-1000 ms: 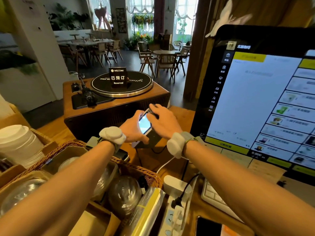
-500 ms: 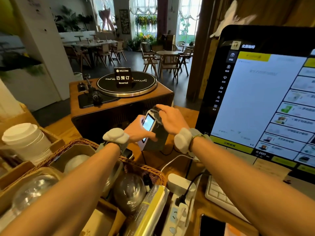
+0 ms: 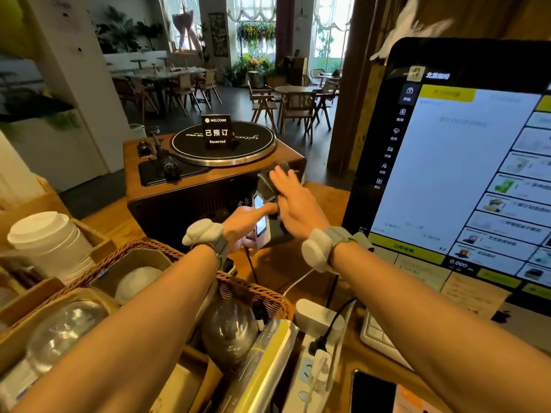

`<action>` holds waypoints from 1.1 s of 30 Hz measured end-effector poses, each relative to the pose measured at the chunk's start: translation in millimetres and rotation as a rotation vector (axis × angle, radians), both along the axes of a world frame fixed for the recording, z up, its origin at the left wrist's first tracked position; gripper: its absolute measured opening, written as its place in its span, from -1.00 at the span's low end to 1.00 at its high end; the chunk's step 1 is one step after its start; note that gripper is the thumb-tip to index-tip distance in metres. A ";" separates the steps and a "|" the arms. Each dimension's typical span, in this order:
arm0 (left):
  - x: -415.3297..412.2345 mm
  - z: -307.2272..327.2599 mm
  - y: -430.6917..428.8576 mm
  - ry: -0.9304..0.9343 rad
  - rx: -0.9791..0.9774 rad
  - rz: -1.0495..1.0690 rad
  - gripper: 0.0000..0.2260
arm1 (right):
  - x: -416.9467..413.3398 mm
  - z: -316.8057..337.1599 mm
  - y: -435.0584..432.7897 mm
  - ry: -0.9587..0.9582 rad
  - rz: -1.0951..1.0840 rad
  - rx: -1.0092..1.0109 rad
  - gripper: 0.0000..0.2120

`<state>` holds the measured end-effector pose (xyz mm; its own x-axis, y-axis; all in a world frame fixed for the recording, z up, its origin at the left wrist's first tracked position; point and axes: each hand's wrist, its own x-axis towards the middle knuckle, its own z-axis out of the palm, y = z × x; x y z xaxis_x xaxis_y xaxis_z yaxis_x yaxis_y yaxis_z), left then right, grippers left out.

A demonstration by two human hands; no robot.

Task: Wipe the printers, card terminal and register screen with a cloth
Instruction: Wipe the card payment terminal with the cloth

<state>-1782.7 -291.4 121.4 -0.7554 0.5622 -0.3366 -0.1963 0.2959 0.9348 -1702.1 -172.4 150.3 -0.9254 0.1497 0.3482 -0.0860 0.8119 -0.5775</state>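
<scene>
The card terminal (image 3: 261,223) is raised off the wooden counter (image 3: 328,193), in front of the record player (image 3: 208,174) and to the left of the register screen (image 3: 465,174). The unit is tilted, with its lit display facing left. The left hand (image 3: 246,223) grasps the terminal from the left side, one digit lying along the display edge and the remaining fingers wrapped round the lower body. A dark grey cloth (image 3: 269,181) is draped over the upper and rear portion of the terminal. The right hand (image 3: 298,204) lies flat on this cloth with its fingers extended and pressed against it; it is not clenched, and the cloth is held between palm and terminal. A black cable (image 3: 251,265) hangs from the lower end of the terminal. The register screen stands upright at the right edge of the view, switched on, showing a menu list; neither hand contacts it. A black "Reserved" sign (image 3: 217,129) stands on the record player platter. Nearer the camera, a wicker basket (image 3: 253,289) sits under the left forearm, a stack of paper cups (image 3: 49,238) stands at far left, and a power strip (image 3: 313,365) and keyboard (image 3: 377,335) lie beneath the right forearm.
</scene>
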 end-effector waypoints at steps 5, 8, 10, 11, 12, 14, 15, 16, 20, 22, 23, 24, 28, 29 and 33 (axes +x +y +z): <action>1.1 -6.9 -2.7 -0.089 0.128 0.093 -0.75 | 2.4 -4.5 -4.1 0.128 -0.055 -0.015 -0.58; 10.0 -4.8 4.6 -0.193 0.254 0.106 -0.70 | -5.5 4.7 -4.6 0.162 -0.145 0.047 -0.65; 12.3 -0.9 10.0 -0.220 0.330 0.159 -0.73 | -5.9 1.5 -11.4 0.186 -0.186 0.057 -0.70; 13.2 0.6 12.0 -0.220 0.351 0.180 -0.75 | -4.6 -0.5 -16.0 0.181 -0.173 0.017 -0.74; 13.4 0.7 13.7 -0.217 0.360 0.198 -0.76 | -2.7 -2.8 -19.2 0.163 -0.144 -0.027 -0.78; 12.9 0.5 16.5 -0.228 0.366 0.222 -0.72 | 2.0 -4.2 -20.1 0.126 -0.102 -0.076 -0.84; 12.7 0.4 17.5 -0.246 0.368 0.235 -0.65 | 5.2 -3.3 -19.0 0.124 -0.101 -0.084 -0.83; 12.6 0.5 17.9 -0.261 0.367 0.256 -0.56 | 9.2 -2.8 -17.6 0.137 -0.112 -0.086 -0.78; 12.8 1.4 21.6 -0.293 0.402 0.390 -0.43 | 20.5 -15.7 -15.5 0.276 -0.161 0.011 -0.67; 12.6 4.7 25.1 -0.364 0.432 0.406 -0.42 | 22.1 -24.9 -16.2 0.269 -0.224 -0.056 -0.67; 13.5 6.8 27.7 -0.397 0.461 0.385 -0.43 | 21.4 -28.2 -17.8 0.254 -0.280 -0.133 -0.65; 14.8 9.3 30.8 -0.413 0.489 0.359 -0.44 | 19.8 -29.9 -20.5 0.233 -0.341 -0.233 -0.62; 20.6 12.5 40.9 -0.349 0.488 0.328 -0.50 | 11.8 -18.2 -38.4 0.242 -0.409 -0.772 -0.62; 20.3 11.8 41.0 -0.333 0.482 0.344 -0.49 | 10.9 -14.2 -41.6 0.274 -0.377 -0.792 -0.63; 21.2 17.2 40.1 -0.329 0.470 0.405 -0.52 | 18.6 -20.0 -40.8 0.248 -0.253 -0.699 -0.54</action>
